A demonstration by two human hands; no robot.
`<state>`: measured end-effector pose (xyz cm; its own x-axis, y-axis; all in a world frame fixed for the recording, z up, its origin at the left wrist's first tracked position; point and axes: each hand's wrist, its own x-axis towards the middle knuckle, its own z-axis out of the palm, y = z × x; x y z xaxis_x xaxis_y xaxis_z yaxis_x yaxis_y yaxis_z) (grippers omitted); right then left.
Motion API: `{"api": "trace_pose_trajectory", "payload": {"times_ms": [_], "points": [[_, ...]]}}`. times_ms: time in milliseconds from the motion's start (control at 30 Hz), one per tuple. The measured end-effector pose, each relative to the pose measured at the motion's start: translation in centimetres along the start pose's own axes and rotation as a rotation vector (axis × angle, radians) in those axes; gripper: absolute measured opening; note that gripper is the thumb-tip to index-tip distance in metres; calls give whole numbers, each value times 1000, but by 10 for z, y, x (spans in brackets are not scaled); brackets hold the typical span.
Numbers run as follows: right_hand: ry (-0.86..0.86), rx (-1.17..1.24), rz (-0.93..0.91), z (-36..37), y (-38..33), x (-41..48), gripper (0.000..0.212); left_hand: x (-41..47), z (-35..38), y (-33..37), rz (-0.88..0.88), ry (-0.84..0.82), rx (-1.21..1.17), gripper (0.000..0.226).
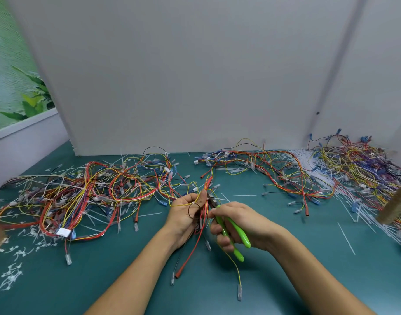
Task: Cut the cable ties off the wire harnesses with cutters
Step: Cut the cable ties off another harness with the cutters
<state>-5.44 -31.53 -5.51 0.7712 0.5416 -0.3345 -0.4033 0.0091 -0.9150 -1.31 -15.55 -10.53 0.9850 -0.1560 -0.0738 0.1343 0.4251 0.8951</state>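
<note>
- Nearest: loose wire ends (239,292) dangling from the held bundle over the green table (104,280); possible snag on a forearm, tugging the bundle off line mid-cut.
- Left hand (186,210): curled round the wire bundle (204,210), thumb laid up along it; white cable tie (193,203) just beside the thumb, with a thin black loop of wire below it.
- Right hand (238,221): wrapped round the green handles of the cutters (234,228); handles slightly apart; dark nose pushed into the bundle close to the left fingertips; cannot tell whether the blades sit on a tie or on a wire.
- Main risk, as judged: nicking or severing a red or yellow strand along with the tie, given how tightly packed the strands are at the nose.
- Second risk: pinching a left fingertip, so near the blades; worse if the bundle twists in the grip.
- Minor: the cut piece springing off among the cut scraps (13,273) at the near left.
- Further out, left: heap of harnesses (81,194); held bundle running on away from the hand, unclear into which heap; a hard pull likely to drag and tangle it.
- Far right: second heap (354,169) beside long white tie strips (306,162); cannot tell which heap is done; risk of mixing them.
- Behind: plain white board (195,76).
</note>
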Motion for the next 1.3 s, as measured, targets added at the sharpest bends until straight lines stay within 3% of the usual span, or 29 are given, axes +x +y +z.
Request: {"api": "trace_pose_trajectory", "payload": {"times_ms": [433, 633, 1300], "points": [[-51, -38, 41, 1, -4, -3, 19, 1, -3, -1, -24, -19, 7, 35], [43, -83, -39, 3, -1, -2, 11, 0, -3, 1, -31, -39, -17, 26], [-28, -63, 46, 2, -5, -4, 22, 0, -3, 0, -23, -45, 11, 25]]}}
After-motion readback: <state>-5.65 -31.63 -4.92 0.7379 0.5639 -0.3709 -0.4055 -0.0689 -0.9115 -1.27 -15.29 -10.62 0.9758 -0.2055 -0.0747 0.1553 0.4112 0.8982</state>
